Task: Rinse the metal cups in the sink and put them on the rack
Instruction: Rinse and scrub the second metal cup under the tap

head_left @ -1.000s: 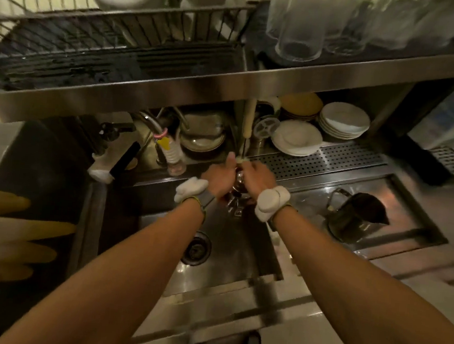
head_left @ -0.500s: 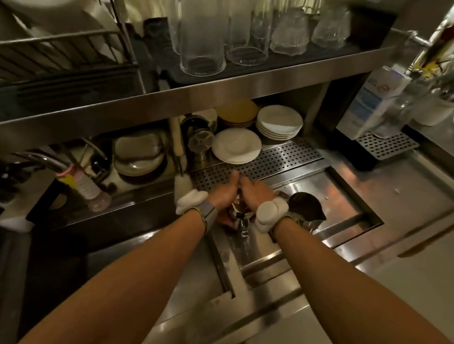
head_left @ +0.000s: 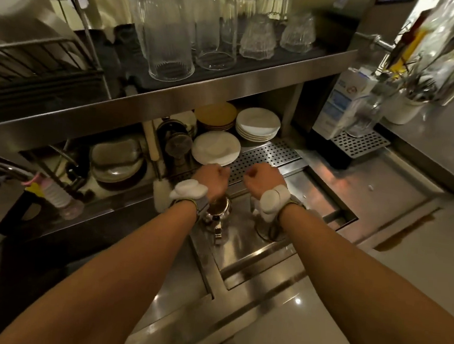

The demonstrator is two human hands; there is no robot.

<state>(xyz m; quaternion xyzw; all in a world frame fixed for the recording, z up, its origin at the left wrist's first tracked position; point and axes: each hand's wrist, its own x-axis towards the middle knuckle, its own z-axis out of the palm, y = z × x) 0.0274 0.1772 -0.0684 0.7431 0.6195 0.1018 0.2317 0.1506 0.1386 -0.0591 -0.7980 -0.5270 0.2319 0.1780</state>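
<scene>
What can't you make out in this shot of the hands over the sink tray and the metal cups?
All from the head view:
- Small steel metal cup: partly hidden under the left hand; whether it is gripped is unclear.
- Second metal cup: mostly covered by the right wrist's white padded band.
- Right hand: fingers curled away, contents unseen.
- Dark wire dish rack: cut by the left edge.

Stainless steel bench (head_left: 399, 192) with a recessed well and a perforated drain panel (head_left: 265, 154). Steel shelf (head_left: 227, 87) above carries upturned glasses (head_left: 166, 32) on a dark mat. Under it, stacked white plates (head_left: 257, 123) and a tan stack (head_left: 216, 113) (all in shadow). Wire dish rack (head_left: 37, 70) far left. Milk carton (head_left: 341, 102) and cutlery pot (head_left: 404, 107) at right. Dim, warm light; glare on the steel.
</scene>
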